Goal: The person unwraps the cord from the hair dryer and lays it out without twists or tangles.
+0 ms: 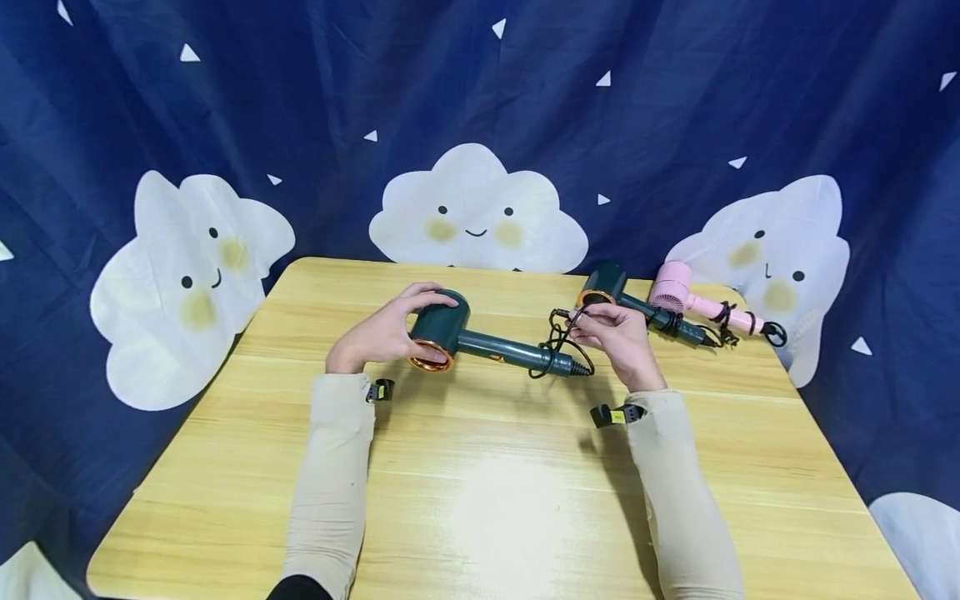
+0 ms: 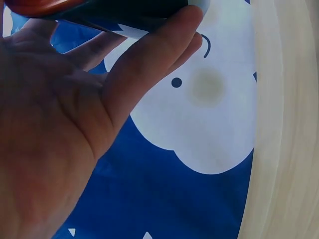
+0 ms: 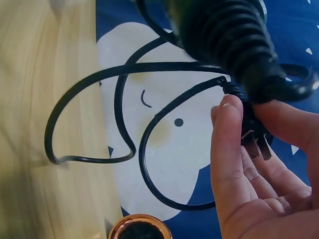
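In the head view my left hand (image 1: 382, 329) grips the barrel of a dark green hair dryer (image 1: 442, 321) with a copper-coloured ring, thumb on one side and fingers on the other. Its handle points right, with a black cord (image 1: 558, 337) looped loosely around the handle's end. My right hand (image 1: 618, 342) pinches the cord's plug (image 3: 251, 127) between thumb and fingers; metal prongs show in the right wrist view. The ribbed cord sleeve (image 3: 239, 45) looms close to that camera. Only part of the dryer's barrel (image 2: 134, 12) shows in the left wrist view.
Behind my right hand, a second green hair dryer (image 1: 606, 283) lies on the wooden table (image 1: 480, 467), its cord bundled at the handle. Beside it on the right is a pink hair dryer (image 1: 671, 287) with a wrapped cord. A blue cloud-print curtain (image 1: 322, 100) hangs behind the table.
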`<state>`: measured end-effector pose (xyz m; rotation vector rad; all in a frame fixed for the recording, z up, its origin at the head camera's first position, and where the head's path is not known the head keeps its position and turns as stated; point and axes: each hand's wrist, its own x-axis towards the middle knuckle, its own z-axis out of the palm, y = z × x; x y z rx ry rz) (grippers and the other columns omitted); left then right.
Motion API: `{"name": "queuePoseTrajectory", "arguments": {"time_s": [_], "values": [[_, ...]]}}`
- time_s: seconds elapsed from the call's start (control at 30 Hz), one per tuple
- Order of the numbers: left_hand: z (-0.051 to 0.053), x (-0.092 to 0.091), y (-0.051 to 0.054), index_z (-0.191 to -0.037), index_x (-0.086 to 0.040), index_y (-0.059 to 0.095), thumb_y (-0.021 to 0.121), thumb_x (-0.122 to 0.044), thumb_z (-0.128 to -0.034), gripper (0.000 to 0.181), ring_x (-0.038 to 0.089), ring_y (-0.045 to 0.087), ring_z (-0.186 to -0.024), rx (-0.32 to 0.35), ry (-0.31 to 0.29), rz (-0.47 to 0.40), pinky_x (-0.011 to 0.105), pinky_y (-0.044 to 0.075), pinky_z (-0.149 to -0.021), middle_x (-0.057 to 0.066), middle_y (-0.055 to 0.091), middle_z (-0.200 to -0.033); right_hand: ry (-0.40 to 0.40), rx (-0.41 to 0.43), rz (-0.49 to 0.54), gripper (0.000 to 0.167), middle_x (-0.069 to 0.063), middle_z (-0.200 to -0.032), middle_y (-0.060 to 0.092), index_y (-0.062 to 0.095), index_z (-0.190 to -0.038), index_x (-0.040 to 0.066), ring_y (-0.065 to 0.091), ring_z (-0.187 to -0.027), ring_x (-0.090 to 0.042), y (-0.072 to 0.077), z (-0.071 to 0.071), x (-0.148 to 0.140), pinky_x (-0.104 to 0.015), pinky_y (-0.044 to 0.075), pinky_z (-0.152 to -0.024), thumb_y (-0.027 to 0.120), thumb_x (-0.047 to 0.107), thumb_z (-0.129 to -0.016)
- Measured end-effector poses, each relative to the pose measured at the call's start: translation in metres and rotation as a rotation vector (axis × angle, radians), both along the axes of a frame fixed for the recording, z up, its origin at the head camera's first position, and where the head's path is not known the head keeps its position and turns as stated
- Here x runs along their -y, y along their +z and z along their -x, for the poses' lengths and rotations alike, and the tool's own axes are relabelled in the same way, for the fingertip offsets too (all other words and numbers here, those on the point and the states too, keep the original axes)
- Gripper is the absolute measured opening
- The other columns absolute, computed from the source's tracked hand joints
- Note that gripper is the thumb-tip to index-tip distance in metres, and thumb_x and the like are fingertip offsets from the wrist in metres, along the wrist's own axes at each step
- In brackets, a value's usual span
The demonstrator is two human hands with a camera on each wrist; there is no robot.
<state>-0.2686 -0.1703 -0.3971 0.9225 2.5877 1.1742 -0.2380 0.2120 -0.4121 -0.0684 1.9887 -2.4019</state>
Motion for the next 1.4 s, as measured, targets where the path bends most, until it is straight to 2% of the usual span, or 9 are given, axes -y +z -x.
{"name": "queuePoseTrajectory", "arguments": {"time_s": [0.07, 0.37, 0.77, 0.87, 1.07, 1.23, 1.33, 1.4], "values": [[0.000, -0.001, 0.000, -0.143, -0.031, 0.059, 0.096, -0.036, -0.0721, 0.080, 0.035, 0.039, -0.145, 0.001, -0.006, 0.012, 0.056, 0.046, -0.111, 0.006, 0.030, -0.165, -0.007, -0.017, 0.012, 0.008, -0.004, -0.084, 0.081, 0.074, -0.094, 0.002, 0.077, -0.070, -0.015, 0.001, -0.001, 0.001, -0.029, 0.064, -0.073, 0.070, -0.005, -0.094], [0.001, -0.006, -0.003, -0.143, -0.030, 0.058, 0.096, -0.032, -0.0735, 0.079, 0.033, 0.042, -0.141, 0.024, -0.005, 0.038, 0.053, 0.047, -0.110, 0.005, 0.030, -0.163, -0.029, -0.084, 0.076, 0.019, -0.001, -0.083, 0.080, 0.075, -0.089, 0.009, 0.077, -0.068, -0.016, 0.012, -0.008, 0.009, -0.030, 0.064, -0.071, 0.070, -0.009, -0.092], [0.004, -0.005, -0.009, -0.144, -0.029, 0.057, 0.095, -0.035, -0.0743, 0.080, 0.034, 0.045, -0.140, 0.041, 0.010, 0.059, 0.053, 0.047, -0.111, 0.006, 0.029, -0.165, 0.006, -0.190, 0.093, 0.023, -0.004, -0.089, 0.081, 0.076, -0.091, 0.010, 0.076, -0.070, -0.015, 0.031, -0.023, 0.019, -0.030, 0.064, -0.070, 0.067, -0.011, -0.094], [0.005, -0.004, -0.010, -0.143, -0.030, 0.057, 0.095, -0.035, -0.0739, 0.079, 0.034, 0.045, -0.139, 0.041, 0.020, 0.059, 0.053, 0.048, -0.110, 0.005, 0.030, -0.164, 0.022, -0.204, 0.081, 0.021, -0.003, -0.089, 0.081, 0.076, -0.093, 0.008, 0.077, -0.071, -0.015, 0.036, -0.027, 0.021, -0.031, 0.064, -0.072, 0.066, -0.010, -0.094], [0.008, -0.003, -0.012, -0.142, -0.030, 0.058, 0.096, -0.033, -0.0735, 0.079, 0.034, 0.045, -0.139, 0.044, 0.039, 0.055, 0.053, 0.049, -0.110, 0.005, 0.030, -0.164, 0.054, -0.232, 0.051, 0.009, -0.003, -0.090, 0.080, 0.072, -0.100, -0.004, 0.076, -0.071, -0.016, 0.046, -0.036, 0.026, -0.030, 0.064, -0.073, 0.068, -0.009, -0.093], [0.009, -0.001, -0.013, -0.142, -0.031, 0.058, 0.096, -0.032, -0.0728, 0.079, 0.035, 0.045, -0.139, 0.047, 0.048, 0.034, 0.054, 0.048, -0.110, 0.003, 0.031, -0.164, 0.076, -0.245, 0.032, 0.011, -0.002, -0.091, 0.080, 0.069, -0.104, -0.011, 0.076, -0.071, -0.016, 0.053, -0.043, 0.029, -0.031, 0.064, -0.074, 0.067, -0.010, -0.093], [0.009, 0.001, -0.014, -0.142, -0.031, 0.058, 0.097, -0.034, -0.0716, 0.081, 0.035, 0.045, -0.139, 0.041, 0.056, 0.016, 0.056, 0.047, -0.111, 0.003, 0.032, -0.163, 0.087, -0.250, 0.025, 0.012, -0.002, -0.093, 0.080, 0.070, -0.105, -0.010, 0.076, -0.071, -0.017, 0.056, -0.046, 0.030, -0.032, 0.064, -0.074, 0.067, -0.010, -0.093], [0.010, 0.002, -0.015, -0.142, -0.031, 0.058, 0.097, -0.035, -0.0709, 0.081, 0.035, 0.045, -0.140, 0.036, 0.062, 0.005, 0.057, 0.046, -0.112, 0.003, 0.033, -0.162, 0.092, -0.256, 0.017, 0.012, -0.001, -0.095, 0.080, 0.072, -0.102, -0.005, 0.076, -0.072, -0.016, 0.057, -0.049, 0.031, -0.033, 0.064, -0.074, 0.067, -0.010, -0.093]]}}
